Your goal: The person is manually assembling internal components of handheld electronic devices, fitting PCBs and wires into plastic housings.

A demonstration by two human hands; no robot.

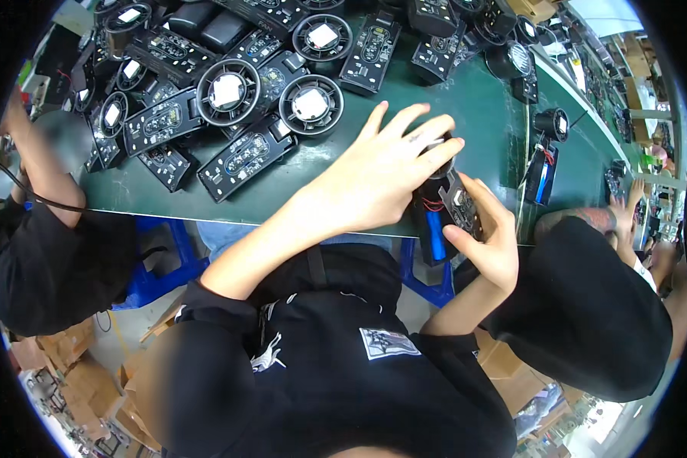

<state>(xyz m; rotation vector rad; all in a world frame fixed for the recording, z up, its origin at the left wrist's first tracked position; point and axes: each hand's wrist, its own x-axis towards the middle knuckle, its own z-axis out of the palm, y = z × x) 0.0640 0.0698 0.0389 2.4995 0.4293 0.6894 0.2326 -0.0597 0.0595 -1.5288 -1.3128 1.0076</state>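
In front of me at the table edge is an opened black handheld fan with a blue battery cell, red wires and a small circuit board. My left hand reaches across from the left and closes over the fan's round head, most of which its fingers hide. My right hand grips the handle from the right, thumb beside the battery and forefinger along the circuit board.
Similar fan units with round heads and exposed boards lie heaped on the green table. Another opened fan stands to the right. Co-workers sit on both sides, an arm at left. Blue stools stand below.
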